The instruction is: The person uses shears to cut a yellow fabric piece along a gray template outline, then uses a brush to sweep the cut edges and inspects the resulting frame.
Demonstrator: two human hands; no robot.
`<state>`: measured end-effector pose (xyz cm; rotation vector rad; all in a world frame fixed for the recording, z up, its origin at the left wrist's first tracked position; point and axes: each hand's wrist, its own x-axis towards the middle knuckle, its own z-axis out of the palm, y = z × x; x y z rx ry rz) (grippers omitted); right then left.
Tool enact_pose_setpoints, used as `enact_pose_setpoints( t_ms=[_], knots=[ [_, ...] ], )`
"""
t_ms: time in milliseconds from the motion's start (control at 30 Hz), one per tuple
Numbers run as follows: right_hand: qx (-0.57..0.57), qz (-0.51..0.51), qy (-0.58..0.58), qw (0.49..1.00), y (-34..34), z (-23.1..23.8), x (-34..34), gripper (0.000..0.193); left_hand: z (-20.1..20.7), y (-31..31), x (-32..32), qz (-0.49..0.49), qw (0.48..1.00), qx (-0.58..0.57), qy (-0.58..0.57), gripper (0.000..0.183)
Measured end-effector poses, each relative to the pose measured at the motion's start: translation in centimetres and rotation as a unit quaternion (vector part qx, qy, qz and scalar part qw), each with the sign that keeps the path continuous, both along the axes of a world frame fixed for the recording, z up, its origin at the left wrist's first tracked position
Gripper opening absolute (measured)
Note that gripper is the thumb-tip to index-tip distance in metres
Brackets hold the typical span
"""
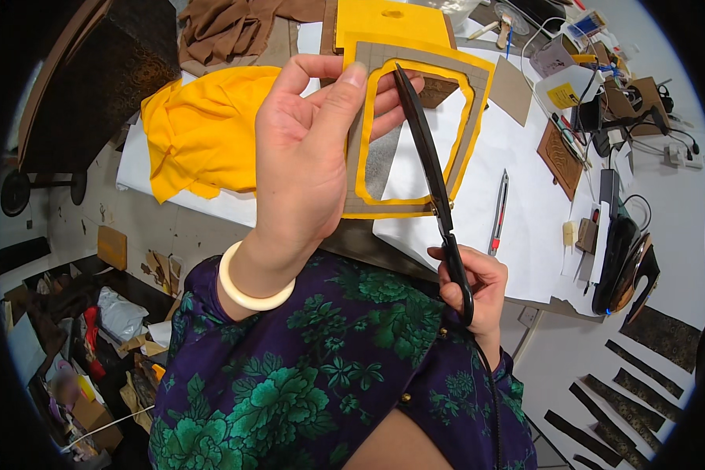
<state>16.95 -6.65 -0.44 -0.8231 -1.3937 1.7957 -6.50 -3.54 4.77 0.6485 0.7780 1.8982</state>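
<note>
Yellow-edged grey frame hangs above the white paper, pinched along its left side by the left hand; the right hand grips black scissors, their bite hard to judge. Short snips should suit the inner corners.

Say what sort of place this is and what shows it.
Probably a craft workshop for cloth or sheet goods: black scissors in the right hand, bunched yellow cloth on the table, and dark patterned strips at the lower right.

Frame is yel/grey, scissors blk, garment purple w/ grn floral.
</note>
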Motion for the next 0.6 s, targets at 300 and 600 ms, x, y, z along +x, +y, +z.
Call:
enact_pose_setpoints(
  t_ms=[300, 600],
  knots=[
    [-0.01, -0.002, -0.03, 1.0, -0.14, 0.0, 0.16, 0.041, -0.11, 0.0, -0.1, -0.007, 1.0, 0.018, 0.01, 0.012],
    [0.023, 0.022, 0.015, 0.999, 0.25, -0.04, 0.32, 0.041, 0.23, -0.43, -0.6, -0.021, 1.0, 0.0, 0.011, 0.014]
  ],
)
